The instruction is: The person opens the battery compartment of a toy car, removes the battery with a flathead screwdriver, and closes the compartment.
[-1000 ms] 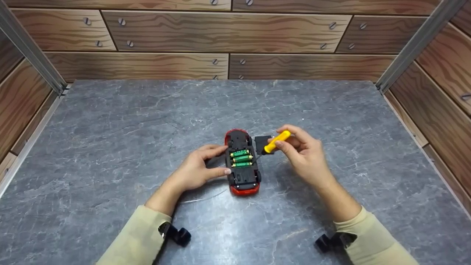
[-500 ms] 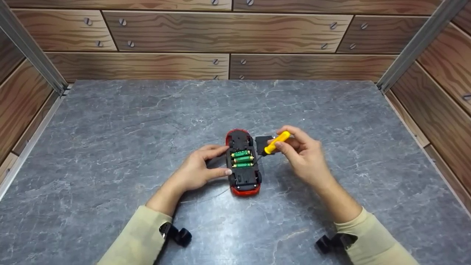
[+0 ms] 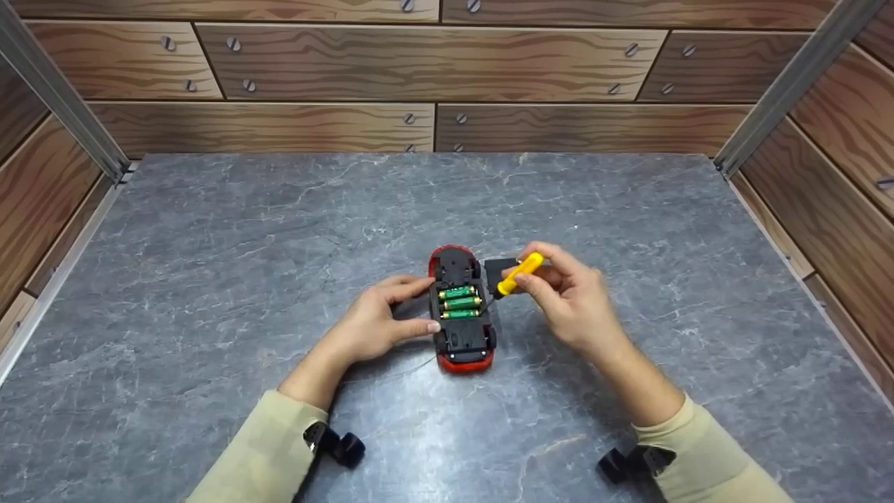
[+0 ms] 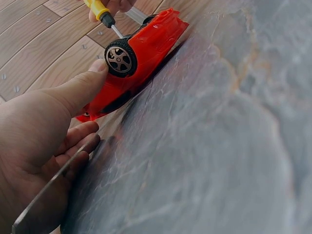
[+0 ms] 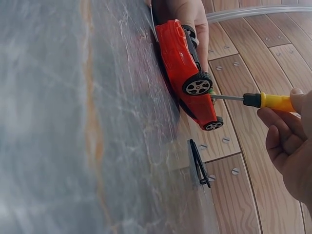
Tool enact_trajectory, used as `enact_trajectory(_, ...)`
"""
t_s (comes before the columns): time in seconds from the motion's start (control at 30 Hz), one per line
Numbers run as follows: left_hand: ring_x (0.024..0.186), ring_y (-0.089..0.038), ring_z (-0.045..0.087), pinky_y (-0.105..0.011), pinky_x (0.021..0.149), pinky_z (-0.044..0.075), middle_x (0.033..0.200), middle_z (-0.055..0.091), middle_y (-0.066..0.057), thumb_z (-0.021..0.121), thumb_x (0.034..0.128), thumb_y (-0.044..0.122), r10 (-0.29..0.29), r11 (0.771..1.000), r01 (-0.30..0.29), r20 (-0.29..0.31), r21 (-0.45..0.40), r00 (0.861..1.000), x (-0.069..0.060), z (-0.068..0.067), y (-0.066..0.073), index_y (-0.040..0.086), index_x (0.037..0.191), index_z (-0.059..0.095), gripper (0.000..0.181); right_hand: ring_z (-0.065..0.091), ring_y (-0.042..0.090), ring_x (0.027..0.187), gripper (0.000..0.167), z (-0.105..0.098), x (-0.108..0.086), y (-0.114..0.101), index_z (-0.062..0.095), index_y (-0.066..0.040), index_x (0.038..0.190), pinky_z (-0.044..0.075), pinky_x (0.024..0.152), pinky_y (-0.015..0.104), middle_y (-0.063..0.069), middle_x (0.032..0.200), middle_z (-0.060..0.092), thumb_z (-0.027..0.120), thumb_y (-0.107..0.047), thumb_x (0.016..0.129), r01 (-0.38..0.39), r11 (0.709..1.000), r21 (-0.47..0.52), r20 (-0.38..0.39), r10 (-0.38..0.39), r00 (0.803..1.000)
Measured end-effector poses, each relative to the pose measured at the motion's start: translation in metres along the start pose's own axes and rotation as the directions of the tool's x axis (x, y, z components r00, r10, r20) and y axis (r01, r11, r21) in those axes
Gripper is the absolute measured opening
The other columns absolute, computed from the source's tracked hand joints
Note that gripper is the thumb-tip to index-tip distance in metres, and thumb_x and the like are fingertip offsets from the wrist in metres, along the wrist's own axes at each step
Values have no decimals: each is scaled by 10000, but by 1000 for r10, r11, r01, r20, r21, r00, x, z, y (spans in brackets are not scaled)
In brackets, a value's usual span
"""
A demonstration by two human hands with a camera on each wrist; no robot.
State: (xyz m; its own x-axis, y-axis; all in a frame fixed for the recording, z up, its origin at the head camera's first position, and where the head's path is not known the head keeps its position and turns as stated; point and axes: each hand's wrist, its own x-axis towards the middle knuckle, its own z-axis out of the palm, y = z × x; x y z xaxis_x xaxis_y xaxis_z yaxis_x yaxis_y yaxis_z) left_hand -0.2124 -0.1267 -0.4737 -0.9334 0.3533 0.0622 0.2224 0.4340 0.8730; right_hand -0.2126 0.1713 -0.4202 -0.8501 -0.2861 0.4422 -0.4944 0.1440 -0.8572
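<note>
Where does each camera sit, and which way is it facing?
Head: worn there, facing forward and down at the upturned toy car; left hand, right hand and both sleeves show.
Left wrist: worn there, facing along the left hand to the car's side; part of the right hand shows.
Right wrist: worn there, facing the car's other side; parts of both hands show.
Shared: both wrist views show the car and the yellow screwdriver.

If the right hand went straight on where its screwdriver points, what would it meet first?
Likely the lowest battery in the upturned car: the screwdriver in the right hand points down at that battery's right end. Depth is unclear, so I cannot tell whether they touch.
</note>
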Motion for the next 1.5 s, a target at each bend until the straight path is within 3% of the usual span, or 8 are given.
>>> enact_trajectory(0.3, 1413, -280, 509, -517, 1216, 359, 1501, 594, -24, 915, 842, 356, 9, 1000, -9, -3, -6, 1000, 1, 0, 0, 200, 1507, 615, 746, 782, 236, 969, 191, -2, 1, 1, 614, 74, 1183, 628, 863, 372, 271, 1082, 764, 662, 87, 998, -23, 1000, 20, 7, 23, 1000)
enact_trajectory(0.47, 1406, -276, 517, -510, 1210, 371, 1491, 601, -26, 916, 842, 361, 13, 1000, -13, -7, 3, 1000, 0, 0, 0, 194, 1505, 618, 746, 781, 219, 934, 188, -5, 1, 3, 599, 99, 1182, 622, 740, 238, 253, 1078, 771, 659, 73, 1006, -26, 1000, 11, 16, 26, 1000)
enact_trajectory(0.57, 1405, -268, 518, -498, 1210, 373, 1488, 604, -29, 915, 845, 355, 17, 1000, -17, -6, 7, 1000, -1, 0, 0, 179, 1505, 616, 746, 784, 222, 918, 189, -7, 2, 4, 594, 108, 1188, 630, 732, 271, 284, 1083, 759, 653, 70, 1012, -37, 999, 34, 20, 37, 999)
enact_trajectory(0.7, 1405, -261, 518, -487, 1210, 375, 1488, 603, -28, 912, 849, 360, 25, 1000, -25, -3, 13, 1000, 0, 0, 1, 165, 1507, 612, 749, 787, 240, 932, 184, -10, 3, 8, 584, 122, 1190, 639, 830, 404, 310, 1080, 748, 629, 99, 1013, -59, 993, 106, 13, 58, 998)
enact_trajectory(1.27, 1406, -287, 519, -508, 1214, 364, 1488, 605, -53, 917, 840, 352, 26, 999, -26, -13, 19, 1000, 0, 0, -1, 161, 1496, 623, 744, 787, 242, 923, 153, -18, 5, 24, 567, 102, 1170, 644, 810, 382, 264, 1053, 766, 618, 81, 1027, -63, 973, 224, -8, 66, 998)
enact_trajectory(1.5, 1410, -283, 514, -509, 1217, 360, 1491, 601, -47, 917, 840, 357, 13, 1000, -13, -10, 10, 1000, 0, 0, -2, 171, 1501, 620, 748, 786, 226, 888, 162, -19, 5, 27, 606, 21, 1167, 642, 772, 339, 194, 1035, 788, 616, 92, 1022, -81, 968, 237, -25, 89, 996)
